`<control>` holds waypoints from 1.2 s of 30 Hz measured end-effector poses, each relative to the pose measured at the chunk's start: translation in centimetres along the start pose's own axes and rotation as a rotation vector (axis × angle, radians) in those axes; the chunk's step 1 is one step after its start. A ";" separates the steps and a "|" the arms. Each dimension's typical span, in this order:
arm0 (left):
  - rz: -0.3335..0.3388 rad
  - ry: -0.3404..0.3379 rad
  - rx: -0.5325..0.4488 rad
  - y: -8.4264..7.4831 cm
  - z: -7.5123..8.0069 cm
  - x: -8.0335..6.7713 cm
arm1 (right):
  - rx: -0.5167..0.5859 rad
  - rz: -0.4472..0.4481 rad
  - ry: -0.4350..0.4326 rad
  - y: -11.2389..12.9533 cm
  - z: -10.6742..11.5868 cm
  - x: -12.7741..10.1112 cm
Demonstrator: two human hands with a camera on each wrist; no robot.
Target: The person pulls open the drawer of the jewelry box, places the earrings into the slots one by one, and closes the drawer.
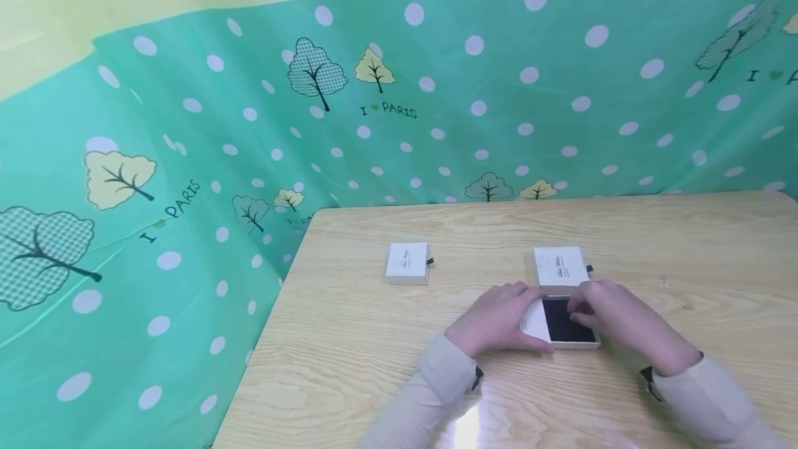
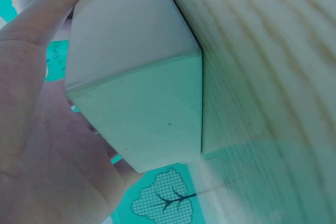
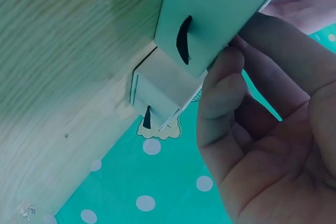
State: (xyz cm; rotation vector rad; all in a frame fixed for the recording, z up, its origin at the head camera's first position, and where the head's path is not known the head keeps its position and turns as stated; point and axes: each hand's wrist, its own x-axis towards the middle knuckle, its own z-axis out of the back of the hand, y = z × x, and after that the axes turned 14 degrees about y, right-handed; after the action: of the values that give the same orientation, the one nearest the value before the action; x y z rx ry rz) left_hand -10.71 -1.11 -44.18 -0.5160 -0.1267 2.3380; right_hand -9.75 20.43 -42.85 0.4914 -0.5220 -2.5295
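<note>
A person seated at a wooden table point(image 1: 374, 338) is working both hands on a small white box point(image 1: 561, 328) lying near the front edge, its dark inner face point(image 1: 564, 321) showing as the drawer sits partly slid out of its sleeve. The left hand point(image 1: 495, 321) is cupping the box's left side, fingers and thumb curled round its pale wall point(image 2: 131, 77); the right hand point(image 1: 614, 317) is closing its fingertips point(image 3: 226, 77) on the opposite end, beside a black pull tab point(image 3: 184, 40). Nothing can be made out lying on the dark lining, so whether the drawer holds anything cannot be told. Judging by the layout, this box is mid-way through being opened or closed, while two others are waiting untouched: a second closed white box point(image 1: 560, 267) is sitting just behind the hands, and a third closed white box point(image 1: 408, 263) is lying well apart to the left, each with a small black tab at its right side. A green dotted cloth point(image 1: 436, 89) printed with trees is hanging behind the table
</note>
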 end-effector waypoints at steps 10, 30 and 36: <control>0.005 -0.003 0.005 0.0 -0.2 0.1 | 0.031 -0.044 -0.047 0.0 1.0 -0.9; 0.015 -0.005 0.003 0.1 -0.6 0.3 | -0.018 -0.053 -0.125 -3.2 2.9 -2.5; 0.020 0.001 0.005 0.1 -0.5 0.4 | -0.035 -0.068 -0.119 -4.6 3.4 -2.6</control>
State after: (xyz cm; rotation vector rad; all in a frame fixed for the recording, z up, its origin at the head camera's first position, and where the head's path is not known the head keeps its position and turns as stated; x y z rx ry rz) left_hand -10.82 -0.98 -44.79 -0.5184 -0.1150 2.3569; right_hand -10.97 26.40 -41.33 0.3533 -0.5111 -2.6407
